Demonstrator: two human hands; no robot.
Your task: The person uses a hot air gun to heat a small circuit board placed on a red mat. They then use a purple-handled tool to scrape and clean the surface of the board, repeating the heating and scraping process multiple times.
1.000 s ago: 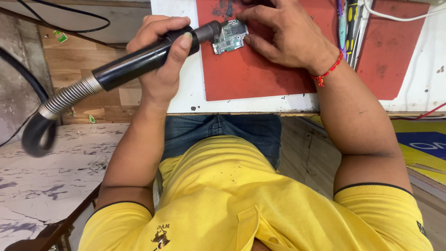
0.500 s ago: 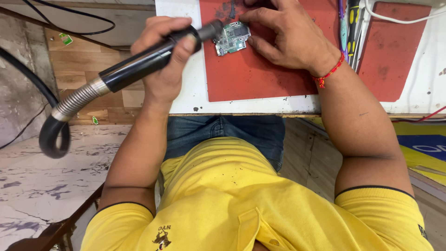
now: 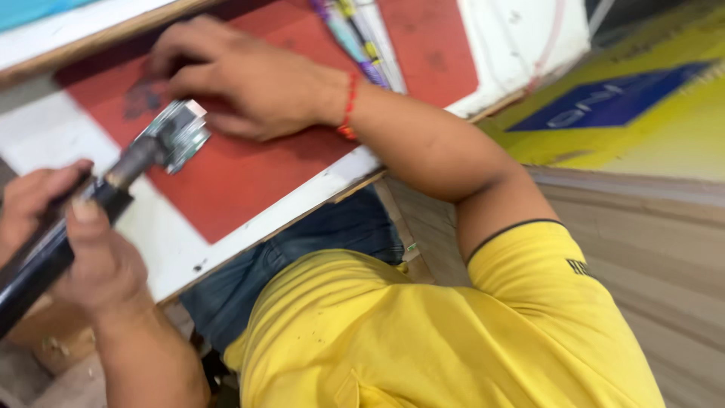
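Observation:
My left hand [image 3: 72,245] grips the black handle of a hot-air tool [image 3: 53,249], its metal nozzle [image 3: 140,159] pointing at a small green circuit board [image 3: 181,134]. The board lies on a red mat [image 3: 249,177] on the white table [image 3: 170,253]. My right hand [image 3: 242,79], with a red thread at the wrist, rests on the mat with its fingers at the board's far side, holding it down. The picture is blurred, so the fingertips are hard to make out.
Several pens and slim tools [image 3: 362,38] lie along the mat's right edge. To the right of the table is a yellow surface with a blue patch [image 3: 604,106]. My yellow shirt and blue jeans fill the lower frame.
The view has swung right and tilted, with motion blur. The nozzle stays at the board and my right hand stays on it. The tool's hose has left the picture.

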